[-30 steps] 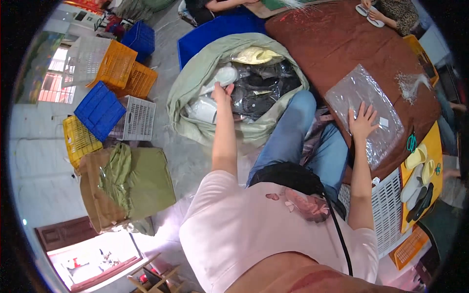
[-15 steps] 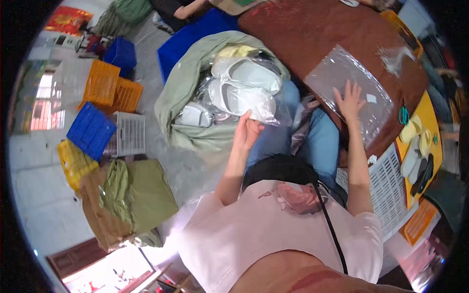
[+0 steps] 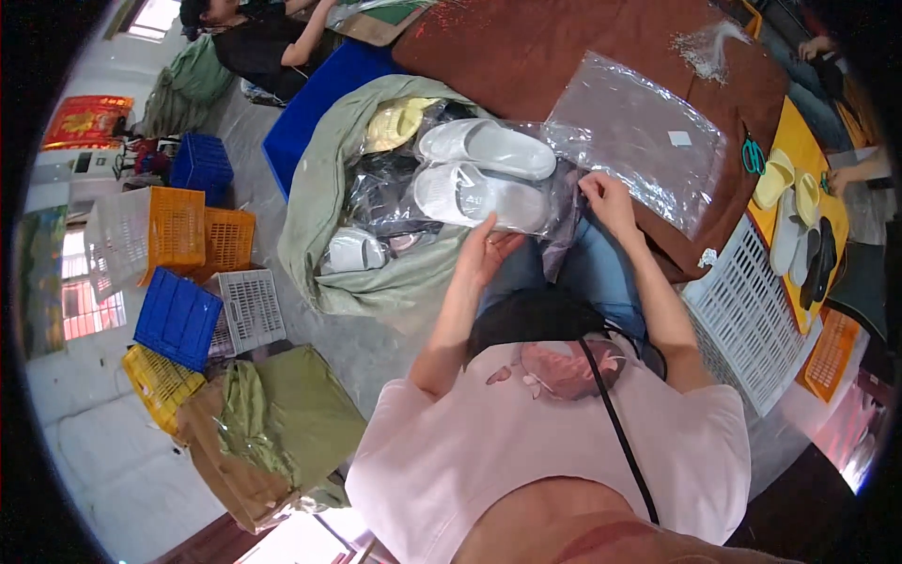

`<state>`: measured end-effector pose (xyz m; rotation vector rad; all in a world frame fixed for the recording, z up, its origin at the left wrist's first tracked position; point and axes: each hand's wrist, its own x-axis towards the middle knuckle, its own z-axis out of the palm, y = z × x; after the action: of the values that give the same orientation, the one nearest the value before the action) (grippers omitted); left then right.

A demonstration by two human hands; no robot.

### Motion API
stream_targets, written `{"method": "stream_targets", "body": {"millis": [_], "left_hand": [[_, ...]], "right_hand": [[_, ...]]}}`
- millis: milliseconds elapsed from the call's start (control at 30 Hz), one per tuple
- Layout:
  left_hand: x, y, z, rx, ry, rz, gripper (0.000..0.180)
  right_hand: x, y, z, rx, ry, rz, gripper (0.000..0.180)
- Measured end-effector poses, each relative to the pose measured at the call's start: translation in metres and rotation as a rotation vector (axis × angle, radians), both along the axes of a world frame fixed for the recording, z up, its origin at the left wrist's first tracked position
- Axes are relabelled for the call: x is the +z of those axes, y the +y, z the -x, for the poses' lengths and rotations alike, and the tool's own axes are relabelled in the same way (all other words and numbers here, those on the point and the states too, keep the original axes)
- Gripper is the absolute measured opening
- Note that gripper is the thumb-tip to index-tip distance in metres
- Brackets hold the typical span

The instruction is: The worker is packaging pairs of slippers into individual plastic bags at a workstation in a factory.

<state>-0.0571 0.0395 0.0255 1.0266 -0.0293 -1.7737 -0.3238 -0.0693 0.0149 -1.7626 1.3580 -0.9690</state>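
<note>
1. The person's left hand (image 3: 492, 252) grips the near edge of a pair of white slip-on slippers (image 3: 481, 197) sealed in clear film, thumb on top. The pair lies tilted above the sack's near right side, over the lap.
2. The right hand (image 3: 611, 199) has its fingers curled at the right end of that wrapping; whether they pinch the film, I cannot tell.
3. As things lie, one pair is up in hand and already inside film. Left in the wide-mouthed, pale green fabric sack (image 3: 303, 216) are a pale yellow slipper (image 3: 395, 125), dark wrapped items (image 3: 379, 193) and a greyish-white slipper (image 3: 355, 251).
4. To the right, a large, flat, clear plastic bag (image 3: 639, 141) with a small white label lies on a brown cloth (image 3: 526, 38), nothing visible inside it. Teal-handled scissors (image 3: 753, 156) and a heap of thin white strands (image 3: 703, 56) rest further right.
5. A yellow board (image 3: 797, 132) at the right bears yellow, grey and black slippers, beside a white slatted crate (image 3: 752, 305).
6. Around the grey floor (image 3: 366, 343) stand a blue bin (image 3: 315, 122), stacked orange crates (image 3: 177, 230), a blue crate (image 3: 178, 320) and an olive-covered box (image 3: 305, 404).
7. A co-worker in black (image 3: 256, 61) sits at upper left; another person's hand (image 3: 857, 171) shows at right.
</note>
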Motion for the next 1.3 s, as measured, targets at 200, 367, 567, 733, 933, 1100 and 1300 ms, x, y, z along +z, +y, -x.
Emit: {"method": "stream_targets", "body": {"millis": [200,367,567,733,933,1100,1300], "left_hand": [[0.000,0.013,-0.007,-0.010,-0.069,0.020,0.053],[0.003,0.011,-0.001,-0.104,-0.157,0.030,0.056],[-0.003,0.014,-0.010,-0.057,-0.190,-0.001,0.045],[-0.004,0.003,-0.007,-0.064,-0.203,-0.001,0.047],[-0.015,0.016,-0.017,-0.127,-0.362,0.015,0.052],[0.000,0.001,-0.022,-0.217,-0.299,-0.025,0.066],[0.000,0.036,-0.115,0.242,-0.420,0.068,0.082]], "right_hand": [[0.029,0.013,-0.041,0.024,0.213,0.059,0.017],[0.023,0.002,-0.055,0.153,0.570,0.159,0.037],[0.037,-0.013,-0.080,0.250,0.180,-0.101,0.051],[0.031,-0.044,-0.103,0.522,0.260,0.402,0.037],[0.018,-0.046,-0.173,0.522,0.365,0.495,0.061],[-0.043,-0.078,-0.175,0.335,0.173,0.669,0.045],[0.014,-0.033,-0.178,0.424,0.299,0.614,0.016]]}}
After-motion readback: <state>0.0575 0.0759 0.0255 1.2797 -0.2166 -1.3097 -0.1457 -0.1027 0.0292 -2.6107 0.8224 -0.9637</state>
